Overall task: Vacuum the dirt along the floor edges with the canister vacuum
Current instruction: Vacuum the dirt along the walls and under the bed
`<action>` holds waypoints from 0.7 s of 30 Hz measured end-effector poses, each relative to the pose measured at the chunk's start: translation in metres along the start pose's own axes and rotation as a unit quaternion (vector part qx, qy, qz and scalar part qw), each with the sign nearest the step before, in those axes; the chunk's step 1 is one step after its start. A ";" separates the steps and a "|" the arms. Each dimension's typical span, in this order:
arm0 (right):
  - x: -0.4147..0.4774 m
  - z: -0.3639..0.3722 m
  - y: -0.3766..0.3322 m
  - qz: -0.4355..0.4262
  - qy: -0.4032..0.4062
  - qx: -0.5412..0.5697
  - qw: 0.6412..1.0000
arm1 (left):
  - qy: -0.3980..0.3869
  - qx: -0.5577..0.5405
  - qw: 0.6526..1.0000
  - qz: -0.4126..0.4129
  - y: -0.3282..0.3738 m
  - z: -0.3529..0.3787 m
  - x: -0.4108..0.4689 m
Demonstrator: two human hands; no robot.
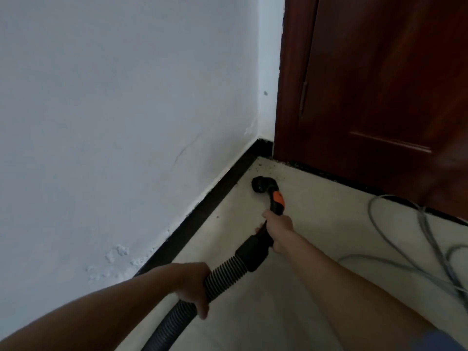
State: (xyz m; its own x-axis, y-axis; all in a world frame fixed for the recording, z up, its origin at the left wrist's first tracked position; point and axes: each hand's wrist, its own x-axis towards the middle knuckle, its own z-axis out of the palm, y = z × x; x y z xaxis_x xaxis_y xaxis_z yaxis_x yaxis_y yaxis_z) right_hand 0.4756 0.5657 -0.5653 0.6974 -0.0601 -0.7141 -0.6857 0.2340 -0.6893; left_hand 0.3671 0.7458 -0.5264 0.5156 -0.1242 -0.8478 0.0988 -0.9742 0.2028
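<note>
My right hand (278, 230) grips the black vacuum handle (277, 202), which has an orange button. Its round black nozzle (260, 184) points down at the pale floor (316, 224) close to the black baseboard (202, 211). My left hand (193, 287) is closed around the black ribbed hose (225, 272) further back. The hose runs down out of the bottom of the view. Dark specks of dirt (268, 168) lie in the corner just beyond the nozzle, along the door's foot. The canister itself is out of view.
A white wall (126, 122) with flaking paint low down stands on the left. A dark red wooden door (379, 97) closes the corner ahead. A grey cable (417, 239) loops loosely over the floor at the right.
</note>
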 end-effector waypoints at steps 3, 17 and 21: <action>-0.001 0.006 0.006 0.011 -0.033 -0.044 0.998 | -0.024 0.001 1.000 -0.004 0.000 0.009 -0.010; -0.021 -0.001 0.024 0.001 0.009 -0.011 1.000 | -0.015 0.079 0.996 -0.033 -0.002 -0.001 -0.018; -0.023 0.004 0.032 0.005 0.002 -0.017 1.000 | 0.005 0.052 0.998 -0.029 -0.009 0.009 -0.025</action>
State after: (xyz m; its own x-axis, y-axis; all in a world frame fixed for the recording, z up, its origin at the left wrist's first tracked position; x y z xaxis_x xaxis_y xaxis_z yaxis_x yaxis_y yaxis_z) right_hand 0.4387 0.5781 -0.5704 0.6895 -0.0615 -0.7217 -0.6994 0.2022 -0.6855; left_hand 0.3456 0.7560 -0.5110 0.5199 -0.0664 -0.8517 0.0391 -0.9941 0.1014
